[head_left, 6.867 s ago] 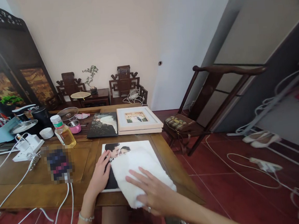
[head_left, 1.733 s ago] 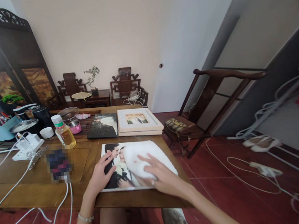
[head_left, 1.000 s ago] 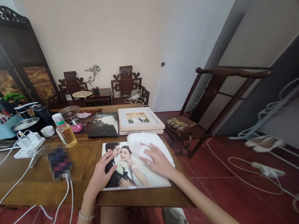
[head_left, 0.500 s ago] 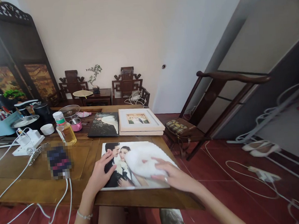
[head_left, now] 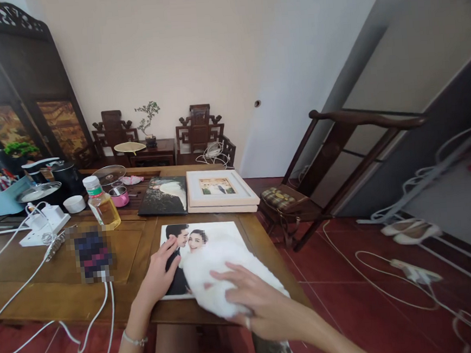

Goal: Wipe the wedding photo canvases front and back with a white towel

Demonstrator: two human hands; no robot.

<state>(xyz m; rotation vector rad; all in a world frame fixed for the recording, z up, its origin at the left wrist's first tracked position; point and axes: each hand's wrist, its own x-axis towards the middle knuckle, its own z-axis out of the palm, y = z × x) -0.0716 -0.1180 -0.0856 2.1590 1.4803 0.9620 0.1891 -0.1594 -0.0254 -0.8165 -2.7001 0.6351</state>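
A photo panel (head_left: 219,230) showing a couple lies flat near the front edge of the wooden table (head_left: 143,243). My left hand (head_left: 161,270) rests on its left side, fingers stretched out over the dark suit in the picture. On the right half lies a fluffy white cloth (head_left: 209,260), covering much of the print and hanging over its lower edge. My right hand (head_left: 253,297) presses on this cloth and grips it, with a ring on one finger.
Behind the panel are a dark photo panel (head_left: 163,196) and stacked white picture frames (head_left: 193,188). Further left stand a bottle (head_left: 101,203), a pink cup (head_left: 118,196), a power strip (head_left: 46,227) and trailing cables. A wooden chair (head_left: 339,152) holding a bag (head_left: 280,200) stands right.
My right hand has moved the white cloth left and toward me, down over the panel's lower edge. The left hand has stayed in place.
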